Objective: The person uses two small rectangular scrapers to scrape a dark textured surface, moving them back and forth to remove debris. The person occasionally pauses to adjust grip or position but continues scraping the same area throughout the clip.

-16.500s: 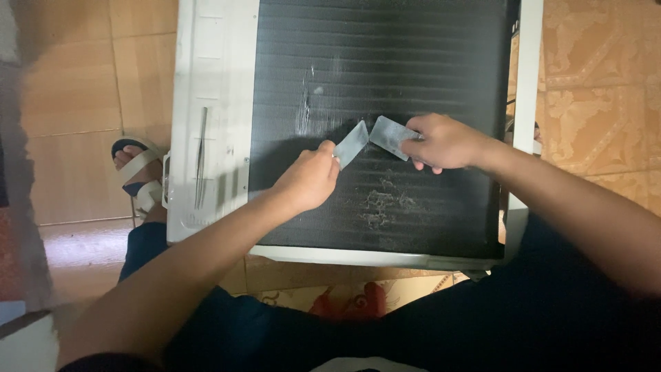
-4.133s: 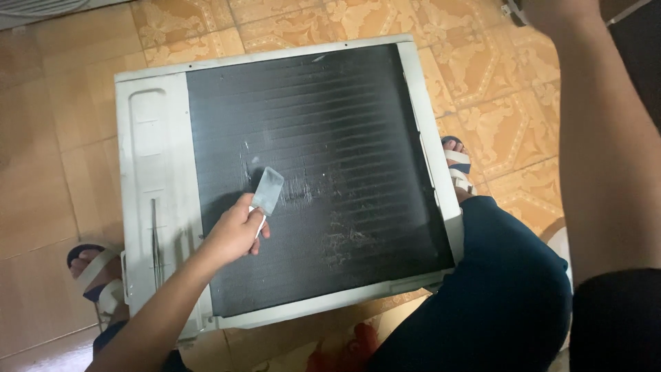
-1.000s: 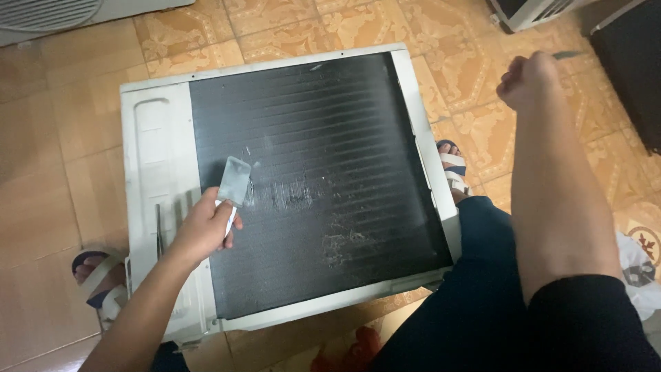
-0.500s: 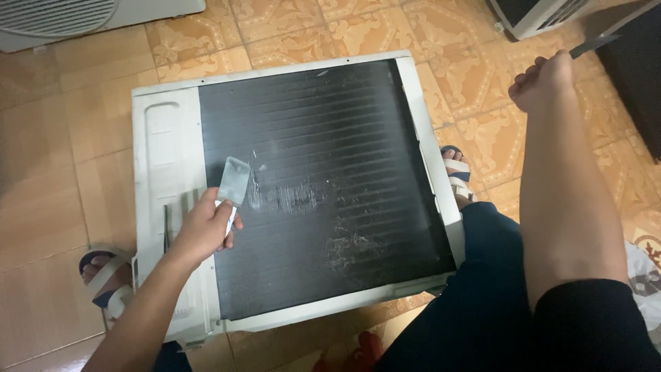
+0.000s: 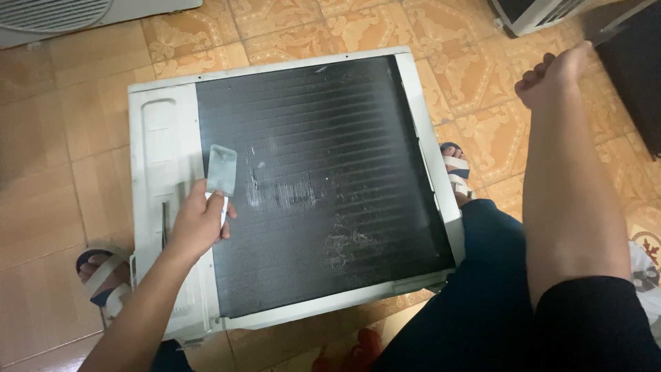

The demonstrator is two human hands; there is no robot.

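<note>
A big white metal air-conditioner unit (image 5: pixel 155 172) lies flat on the floor of patterned orange-brown tiles (image 5: pixel 41 186). Most of its upper face is a black coil panel of thin horizontal fins (image 5: pixel 323 138). Near the middle of this panel there is a pale scratched patch (image 5: pixel 282 196), and a little lower to the right sits a small grey clump of dust (image 5: pixel 344 241).

The left hand (image 5: pixel 200 224) is over the left edge of the fin panel, where the black fins meet the white side plate. Its grip is closed around the lower end of a small flat grey rectangular tool (image 5: pixel 222 169), something like a fin comb. The tool points up and away from the person, and its wide end is just over the left border of the fins, beside the scratched patch. I cannot tell if the tool touches the fins.

The right hand (image 5: pixel 554 72) is stretched far away to the upper right, over the floor and well apart from the unit. Its fingers are curled into a closed grip, and a thin dark thing leads from it toward the corner, but it is too blurred to say what it is.

A foot in a blue and white sandal (image 5: pixel 103 275) stands at the left of the unit, and another sandal (image 5: pixel 454 169) shows at the right edge of the unit. Dark trousers (image 5: pixel 475 303) cover the lower right. A white fan grille (image 5: pixel 55 14) lies at the top left.
</note>
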